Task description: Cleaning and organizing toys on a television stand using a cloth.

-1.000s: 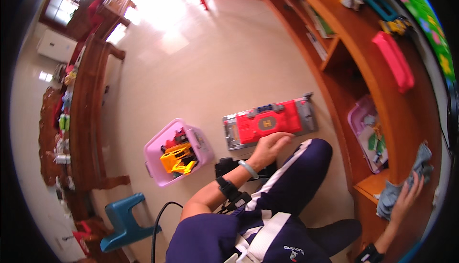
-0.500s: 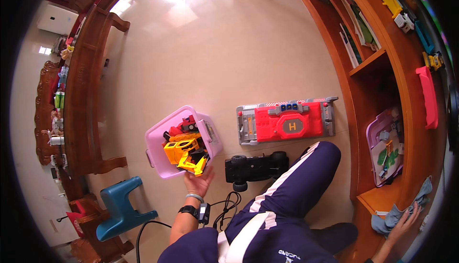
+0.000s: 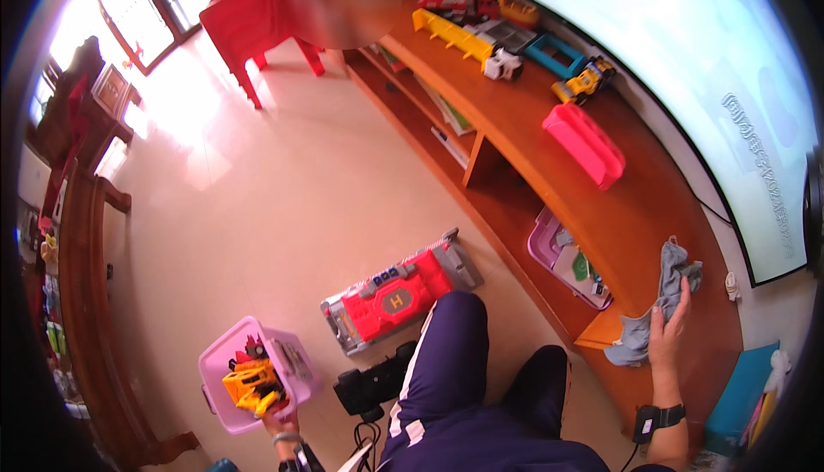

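Observation:
My right hand (image 3: 669, 324) presses on a grey-blue cloth (image 3: 636, 339) at the near end of the brown cabinet top (image 3: 549, 182). Its fingers lie along the cloth, which is bunched and trails over the cabinet's front edge. Down at lower left, my left hand (image 3: 280, 426) is at the near corner of a pink plastic bin (image 3: 209, 360). A yellow toy construction vehicle (image 3: 254, 386) and a red toy (image 3: 249, 350) sit in the bin. The left fingers are mostly hidden against the rim and the yellow toy.
Beside my knee lie a red-and-grey toy station (image 3: 396, 302) and an upturned black toy car (image 3: 375, 382). The cabinet top carries a pink tray (image 3: 585, 148), a yellow toy vehicle (image 3: 584, 81) and other toys under a large screen (image 3: 687, 69). A red chair (image 3: 253, 13) stands far off.
My view has swung right, so the bin and floor toys appear farther left and lower. My right hand is still on the cloth, now shown more fully; my left hand remains at the bin.

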### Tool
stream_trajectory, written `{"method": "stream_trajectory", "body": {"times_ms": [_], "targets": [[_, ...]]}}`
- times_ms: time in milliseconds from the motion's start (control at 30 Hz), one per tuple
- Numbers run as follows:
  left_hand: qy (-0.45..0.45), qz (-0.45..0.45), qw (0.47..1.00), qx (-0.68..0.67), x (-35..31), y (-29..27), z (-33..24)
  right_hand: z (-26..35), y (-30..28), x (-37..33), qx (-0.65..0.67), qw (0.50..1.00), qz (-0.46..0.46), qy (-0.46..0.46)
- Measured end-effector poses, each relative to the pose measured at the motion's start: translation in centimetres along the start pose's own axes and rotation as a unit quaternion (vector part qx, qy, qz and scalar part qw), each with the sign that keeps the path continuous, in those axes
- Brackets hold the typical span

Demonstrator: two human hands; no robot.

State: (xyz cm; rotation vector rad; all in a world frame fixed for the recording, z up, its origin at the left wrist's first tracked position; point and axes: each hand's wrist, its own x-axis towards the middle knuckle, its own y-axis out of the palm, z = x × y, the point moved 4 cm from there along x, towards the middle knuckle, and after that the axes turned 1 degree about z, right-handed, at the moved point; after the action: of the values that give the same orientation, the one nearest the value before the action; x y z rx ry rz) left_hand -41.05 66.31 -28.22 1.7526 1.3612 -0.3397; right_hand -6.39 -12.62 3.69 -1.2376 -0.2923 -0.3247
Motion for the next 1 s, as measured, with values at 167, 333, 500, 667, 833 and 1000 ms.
{"method": "stream_trajectory", "body": {"times_ms": [167,333,500,667,833,1000], "targets": [[0.094,0.063,0.989,0.099,-5.2,5.3,-2.9,0.4,-1.3,-0.4,-0.016,0.999,-0.003,0.046],[0.181,0.191,0.953,0.149,-12.2,21.2,-5.7,0.2,-0.8,2.3,-0.126,0.991,-0.044,-0.028],[0.196,0.370,0.891,0.177,-18.9,36.2,-4.0,-0.2,-1.9,2.4,-0.074,0.993,-0.077,-0.057],[0.141,0.526,0.810,0.216,-25.6,47.1,2.2,-0.6,-5.1,-0.4,0.267,0.959,-0.044,0.088],[0.063,0.647,0.714,0.260,-34.6,54.3,10.7,-4.2,-8.5,-6.9,0.643,0.719,-0.094,0.245],[-0.006,0.731,0.609,0.308,-42.3,59.0,18.7,-2.7,-15.6,-9.6,0.764,0.560,-0.246,0.204]]}}
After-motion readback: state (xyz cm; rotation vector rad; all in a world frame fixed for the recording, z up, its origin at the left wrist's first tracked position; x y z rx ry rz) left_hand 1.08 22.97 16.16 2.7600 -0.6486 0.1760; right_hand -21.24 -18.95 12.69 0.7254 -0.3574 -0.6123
